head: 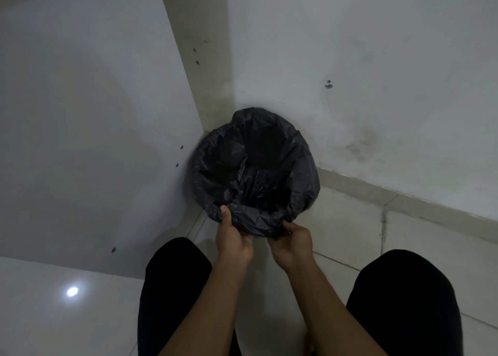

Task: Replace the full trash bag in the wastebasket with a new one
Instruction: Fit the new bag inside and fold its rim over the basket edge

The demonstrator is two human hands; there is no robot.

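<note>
A black trash bag lines a round wastebasket standing in a room corner; the bag's edge is folded over the rim and hides the basket itself. The bag's inside looks dark and crumpled, with no contents that I can make out. My left hand grips the bag's folded edge at the near left of the rim, thumb on top. My right hand pinches the same edge at the near right, fingers curled under the plastic.
White walls meet behind the basket, with a beige pillar in the corner. A pale tiled floor runs to the right, edged by a skirting strip. My two knees in black trousers frame the near space.
</note>
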